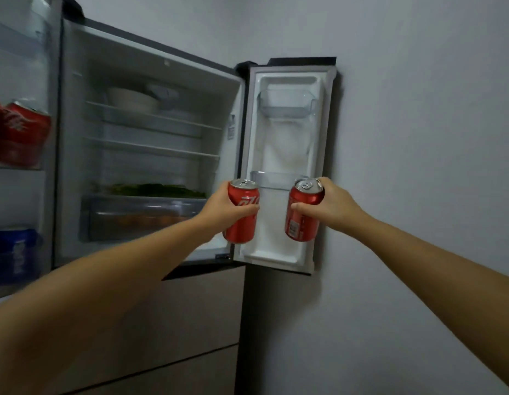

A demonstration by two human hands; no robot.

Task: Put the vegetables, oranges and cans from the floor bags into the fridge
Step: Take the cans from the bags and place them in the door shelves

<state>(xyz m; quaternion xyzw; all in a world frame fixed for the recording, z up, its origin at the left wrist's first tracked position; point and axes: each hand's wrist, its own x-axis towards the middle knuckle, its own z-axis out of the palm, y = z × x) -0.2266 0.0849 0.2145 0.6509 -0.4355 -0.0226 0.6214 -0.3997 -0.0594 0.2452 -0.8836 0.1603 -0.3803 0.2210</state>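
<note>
While facing the open right door (287, 166) — left hand (219, 206) wrapped round left can (241, 212), right hand (333, 206) gripping right can (303, 213), apart, door bin (273, 179) at 12 o'clock.

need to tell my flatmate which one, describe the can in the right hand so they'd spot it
Start at the open right fridge door against the wall. Two red cans are held up before it; yours is the red can nearer the wall, gripped by the right hand, tilted, barcode facing the camera.
</note>
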